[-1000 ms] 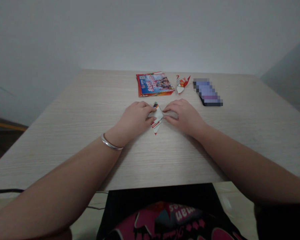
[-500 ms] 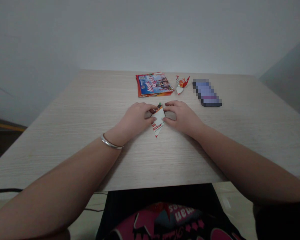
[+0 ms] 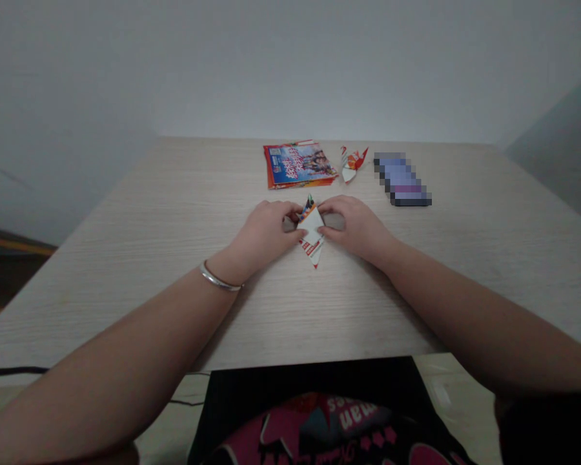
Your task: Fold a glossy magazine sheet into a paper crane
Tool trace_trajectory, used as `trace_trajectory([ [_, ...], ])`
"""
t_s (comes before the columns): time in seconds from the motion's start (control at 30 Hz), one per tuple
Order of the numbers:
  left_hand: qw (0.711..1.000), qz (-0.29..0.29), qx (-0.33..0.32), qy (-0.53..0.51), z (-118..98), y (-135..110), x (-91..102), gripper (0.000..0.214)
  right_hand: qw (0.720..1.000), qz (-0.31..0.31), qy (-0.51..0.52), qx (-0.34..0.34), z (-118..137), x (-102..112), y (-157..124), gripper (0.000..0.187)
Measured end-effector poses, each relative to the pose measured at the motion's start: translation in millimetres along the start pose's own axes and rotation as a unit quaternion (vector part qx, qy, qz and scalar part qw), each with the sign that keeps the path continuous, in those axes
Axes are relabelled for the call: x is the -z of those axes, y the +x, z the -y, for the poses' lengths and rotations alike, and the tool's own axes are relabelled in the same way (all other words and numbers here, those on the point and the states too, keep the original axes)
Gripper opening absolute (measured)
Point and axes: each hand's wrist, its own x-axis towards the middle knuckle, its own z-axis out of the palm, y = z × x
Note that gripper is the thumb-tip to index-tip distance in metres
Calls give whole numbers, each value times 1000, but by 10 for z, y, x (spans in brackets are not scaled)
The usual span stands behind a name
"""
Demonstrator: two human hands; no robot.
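A small folded paper (image 3: 314,223), white with red print and an orange edge, is held between my two hands over the table's middle. Its lower tip points toward me, and a dark, colourful tip shows at the far end. My left hand (image 3: 271,226) pinches the paper's left side, with the thumb on top and the fingertips partly behind it. On the opposite side, my right hand (image 3: 352,223) grips the right edge between thumb and fingers. A silver bangle (image 3: 217,279) circles my left wrist.
A stack of printed leaflets (image 3: 297,165) lies beyond my hands. Beside it sits a folded paper figure (image 3: 352,163) in red and white. Farther right is a phone (image 3: 401,179) with a blurred screen. The pale wooden table (image 3: 174,213) meets a wall at its far edge.
The folded paper has turned slightly, its near tip swinging to the right. My left thumb has moved a little right over the paper. Both hands keep hold of it.
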Motion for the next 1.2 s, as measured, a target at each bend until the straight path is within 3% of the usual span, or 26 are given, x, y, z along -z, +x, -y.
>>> trace_trajectory([
  [0.13, 999, 1, -20, 50, -10, 1, 9, 17, 1000, 24, -13, 12, 1, 13, 6, 8],
  [0.3, 990, 21, -63, 123, -60, -17, 30, 14, 996, 54, -58, 49, 33, 40, 26, 4],
  [0.7, 971, 101, -126, 179, -128, -26, 139, 25, 971, 149, -165, 86, 245, 236, 1, 21],
  [0.9, 955, 173, -111, 213, -275, -98, 258, 32, 961, 164, -195, 109, 275, 290, -47, 29],
  [1.2, 935, 196, -97, 279, -391, -136, 351, 35, 959, 169, -199, 110, 307, 379, -64, 30],
])
